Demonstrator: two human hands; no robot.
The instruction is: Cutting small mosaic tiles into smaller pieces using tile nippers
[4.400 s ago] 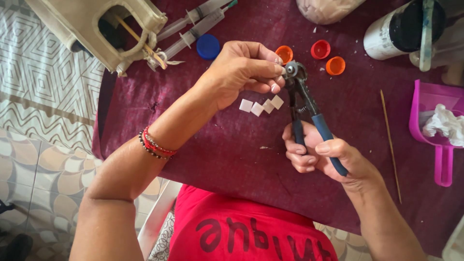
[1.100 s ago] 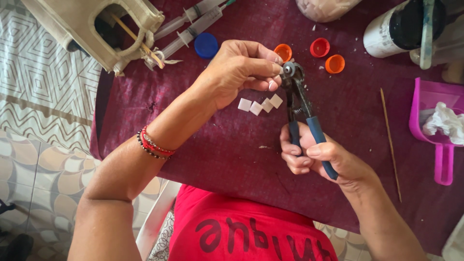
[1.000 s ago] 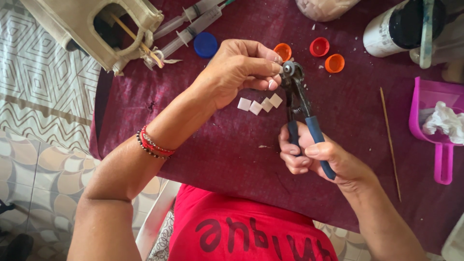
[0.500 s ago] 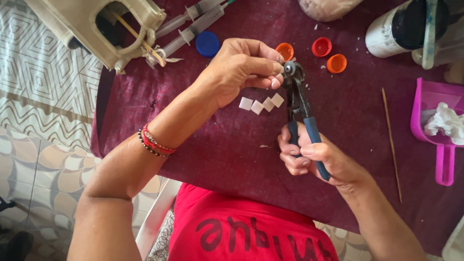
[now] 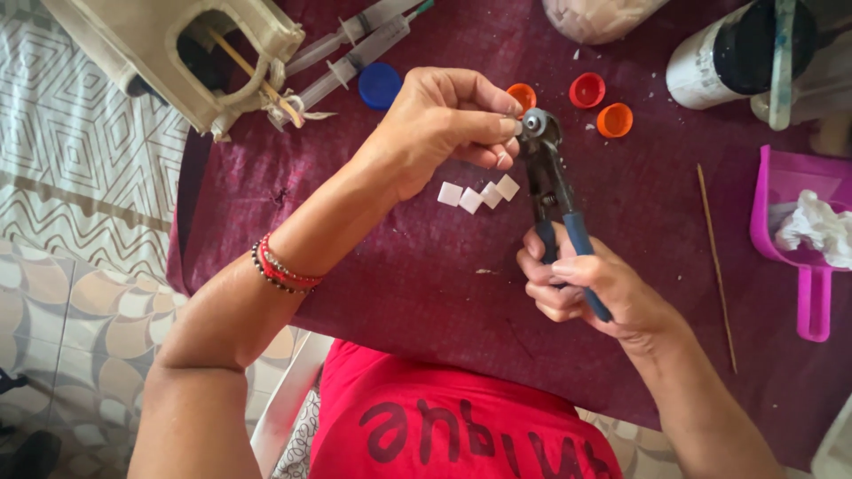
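My right hand grips the blue handles of wheeled tile nippers, whose jaws point away from me. My left hand pinches a small white tile piece and holds it at the nipper's wheels. Three small white square tiles lie on the maroon tablecloth just under my left hand.
Orange and red bottle caps and a blue cap lie beyond the hands. Two syringes and a cream jug with sticks sit at far left. At right lie a thin wooden skewer, a pink scoop and a white bottle.
Hands and nippers stay nearly in place; my right hand has slid slightly along the handles. The view shifted a little.
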